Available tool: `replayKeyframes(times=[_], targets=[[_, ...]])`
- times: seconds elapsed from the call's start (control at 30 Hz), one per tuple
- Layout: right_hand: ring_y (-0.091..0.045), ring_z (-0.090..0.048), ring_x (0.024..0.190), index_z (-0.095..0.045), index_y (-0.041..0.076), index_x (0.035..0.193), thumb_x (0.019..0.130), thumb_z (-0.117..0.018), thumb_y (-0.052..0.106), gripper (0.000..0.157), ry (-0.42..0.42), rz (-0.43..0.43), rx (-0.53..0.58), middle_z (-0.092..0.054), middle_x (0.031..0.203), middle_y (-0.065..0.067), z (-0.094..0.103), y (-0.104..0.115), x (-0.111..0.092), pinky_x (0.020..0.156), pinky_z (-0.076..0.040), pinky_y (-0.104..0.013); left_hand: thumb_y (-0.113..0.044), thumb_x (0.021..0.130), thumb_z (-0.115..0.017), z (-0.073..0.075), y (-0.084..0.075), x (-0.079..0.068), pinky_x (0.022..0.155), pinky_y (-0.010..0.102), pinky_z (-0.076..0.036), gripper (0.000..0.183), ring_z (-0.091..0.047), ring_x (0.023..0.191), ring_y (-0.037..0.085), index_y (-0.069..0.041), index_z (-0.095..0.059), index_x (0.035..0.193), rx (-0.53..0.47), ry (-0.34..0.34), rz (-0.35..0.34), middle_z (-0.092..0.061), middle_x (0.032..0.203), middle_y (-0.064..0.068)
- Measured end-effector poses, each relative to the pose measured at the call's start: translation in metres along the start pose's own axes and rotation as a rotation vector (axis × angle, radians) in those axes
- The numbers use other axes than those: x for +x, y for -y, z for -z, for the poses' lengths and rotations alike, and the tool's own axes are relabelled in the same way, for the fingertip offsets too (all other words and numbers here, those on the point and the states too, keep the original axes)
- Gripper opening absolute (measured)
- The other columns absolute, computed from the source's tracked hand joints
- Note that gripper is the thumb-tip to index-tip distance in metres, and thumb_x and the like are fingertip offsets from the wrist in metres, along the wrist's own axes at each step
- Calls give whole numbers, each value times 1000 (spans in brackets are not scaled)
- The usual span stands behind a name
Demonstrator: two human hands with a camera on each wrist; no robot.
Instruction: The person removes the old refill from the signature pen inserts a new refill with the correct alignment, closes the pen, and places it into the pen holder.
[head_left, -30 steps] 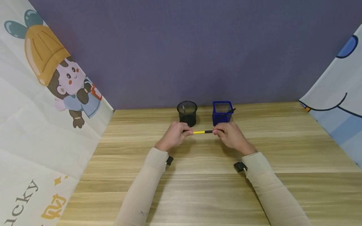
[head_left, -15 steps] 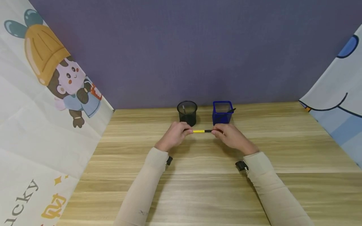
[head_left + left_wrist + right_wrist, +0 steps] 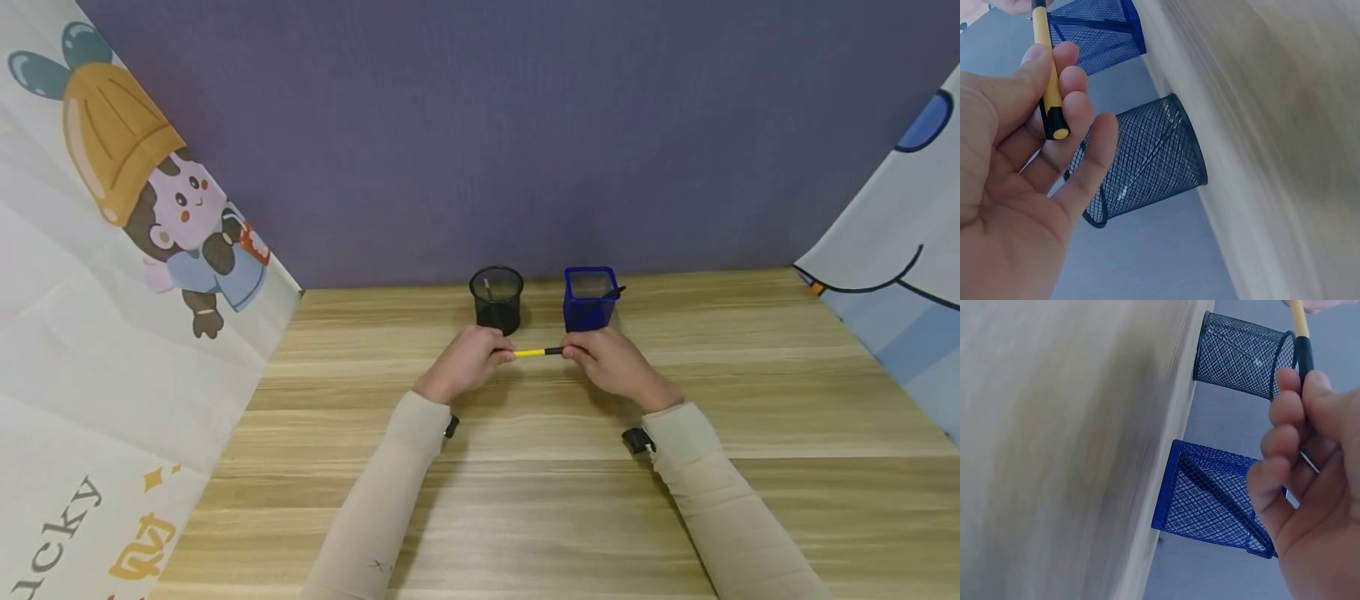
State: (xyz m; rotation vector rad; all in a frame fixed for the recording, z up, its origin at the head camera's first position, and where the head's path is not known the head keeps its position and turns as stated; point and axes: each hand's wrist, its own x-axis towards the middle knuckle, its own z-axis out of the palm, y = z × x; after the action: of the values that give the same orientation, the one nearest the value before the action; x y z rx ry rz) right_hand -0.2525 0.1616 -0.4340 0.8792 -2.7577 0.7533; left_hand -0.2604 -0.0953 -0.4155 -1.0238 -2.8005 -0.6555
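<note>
Between both hands a yellow pen (image 3: 529, 353) with a black section (image 3: 552, 351) lies level above the table. My left hand (image 3: 471, 360) pinches its yellow end; in the left wrist view the black-banded tail of the pen (image 3: 1054, 87) sticks out past thumb and fingers. My right hand (image 3: 611, 362) pinches the black section, which enters between thumb and forefinger in the right wrist view (image 3: 1305, 356). Behind the left hand stands a round black mesh pen holder (image 3: 498, 312) with a pen inside. A square blue mesh pen holder (image 3: 589, 310), also holding a dark pen, stands behind the right hand.
The two holders stand apart near the back edge of the wood-grain table (image 3: 525, 500). A dark purple-grey panel (image 3: 525, 142) rises behind them. Printed white cloths hang at the left (image 3: 90, 350) and right (image 3: 900, 250).
Both hands keep their grip on the pen and shift only slightly. The holders stay where they were.
</note>
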Motion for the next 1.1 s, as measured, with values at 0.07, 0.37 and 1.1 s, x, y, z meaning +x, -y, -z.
replayKeyframes(times=[0.07, 0.37, 1.1], targets=[[-8, -44, 56, -70, 11, 89, 96, -59, 18, 16, -14, 6, -16, -62, 69, 1, 0, 1, 0, 58, -40, -28, -19, 90, -68, 0, -1, 0, 75, 22, -54, 13, -67, 83, 10, -13, -77, 97, 11, -21, -14, -73, 93, -2], [-13, -44, 59, -62, 14, 73, 96, -59, 17, 23, -28, -68, -22, -53, 64, 4, 0, 3, 0, 60, -39, -30, -19, 91, -67, -2, -5, 1, 76, 21, -53, 14, -62, 83, 10, -12, -77, 99, 129, -79, -88, -70, 89, -3], [-11, -43, 49, -66, 15, 92, 100, -51, 25, 19, 14, -123, 109, -53, 62, 6, 9, 7, -1, 53, -37, -28, -23, 96, -60, 1, -4, 2, 72, 25, -50, 19, -57, 79, 10, -11, -71, 106, 37, 1, -30, -65, 91, -3]])
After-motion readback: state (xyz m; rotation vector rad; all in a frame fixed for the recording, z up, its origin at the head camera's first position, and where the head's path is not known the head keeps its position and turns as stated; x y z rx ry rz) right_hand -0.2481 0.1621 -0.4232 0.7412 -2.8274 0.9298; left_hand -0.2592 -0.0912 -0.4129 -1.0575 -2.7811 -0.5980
